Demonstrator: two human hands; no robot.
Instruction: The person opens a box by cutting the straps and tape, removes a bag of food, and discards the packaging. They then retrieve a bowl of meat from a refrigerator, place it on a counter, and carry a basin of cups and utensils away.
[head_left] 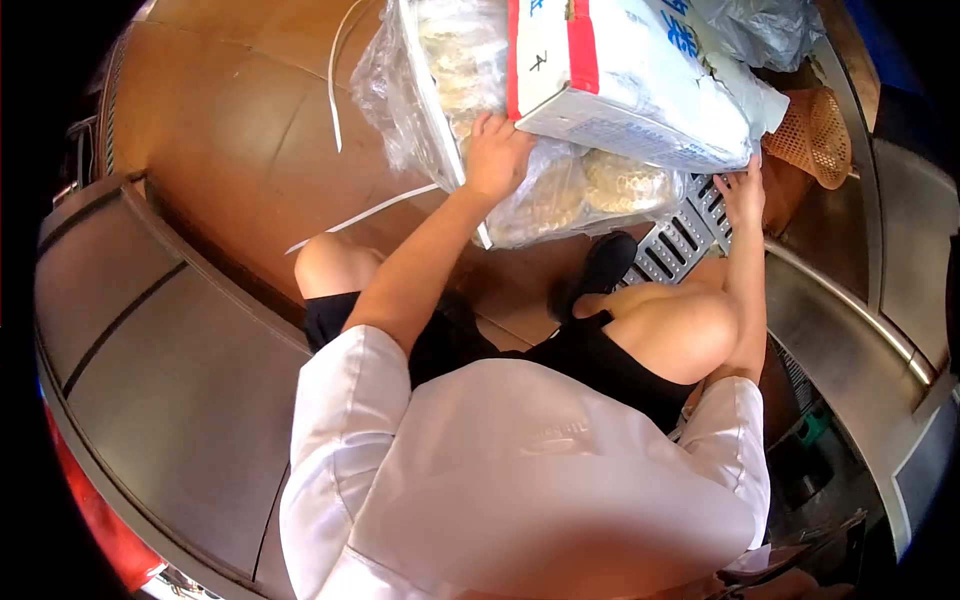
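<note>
View from above of a crouching person in a white jacket and black shorts, knees bent over a brown tiled floor (230, 130), between 2 steel counters.

A white carton (620, 70) with a red stripe and blue print lies straight ahead of the person. It rests on a clear bag of round flat breads (590, 190). Its long axis runs across the body from left to right, and the right end sits lower in the picture. The 2 hands bracket it, 1 at each near corner, so neither is clearly closer.

The left hand (495, 150) is at the near left corner. Its fingers curl closed around the carton's lower edge, and its palm presses on the bag beneath.

The right hand (745, 190) reaches to the near right corner, above a slotted floor drain (685, 235). Its fingers are stretched out and their tips touch the carton's underside. Whether this hand has a real hold cannot be told from here.

An orange mesh basket (815, 130) sits just beyond the right hand. A loose white strap (370, 210) trails on the floor to the left of the left forearm. A black shoe (600, 270) shows near the drain.
</note>
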